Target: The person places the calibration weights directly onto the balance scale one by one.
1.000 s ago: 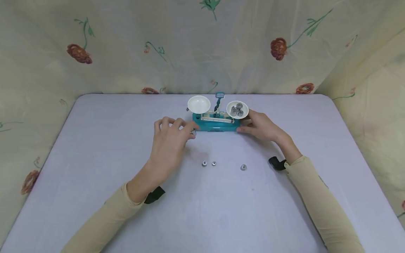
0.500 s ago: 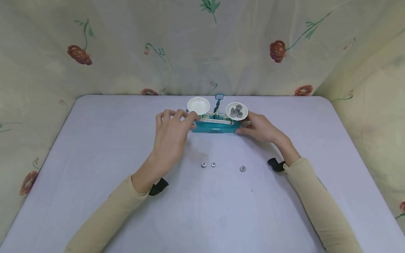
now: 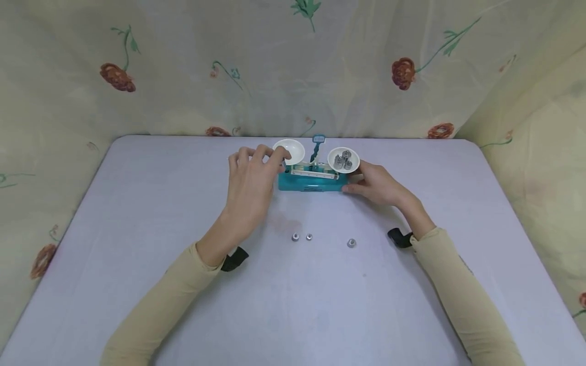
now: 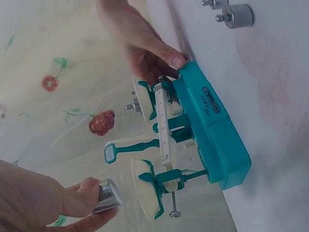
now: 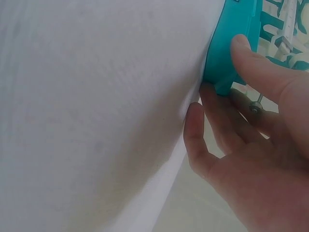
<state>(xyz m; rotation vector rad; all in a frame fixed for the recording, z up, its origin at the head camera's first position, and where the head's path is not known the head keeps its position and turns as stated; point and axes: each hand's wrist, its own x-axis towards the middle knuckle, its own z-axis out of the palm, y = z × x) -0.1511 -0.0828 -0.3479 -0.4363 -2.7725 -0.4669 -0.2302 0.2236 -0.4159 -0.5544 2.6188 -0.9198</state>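
A teal balance scale (image 3: 313,184) with two white pans stands near the table's far edge. Between thumb and fingers, my left hand (image 3: 251,188) pinches a shiny metal cylinder weight (image 4: 107,195), held close beside the left pan (image 3: 296,146). In the left wrist view that pan has nothing on it. Several silver weights (image 3: 346,154) sit in the right pan (image 3: 331,153). At the scale's right end, my right hand (image 3: 377,184) grips the teal base, its thumb (image 5: 241,44) on the front face and other fingers at the end and behind.
Three small knobbed weights stand on the white-covered table (image 3: 320,305) in front of the scale: two close together, one left weight (image 3: 295,237) and a smaller weight (image 3: 309,237), and another weight (image 3: 351,243) farther right. A flowered curtain (image 3: 274,61) hangs behind.
My left hand has moved forward and up with its weight, from the front left of the base to beside the left pan. My right hand keeps its place on the base.
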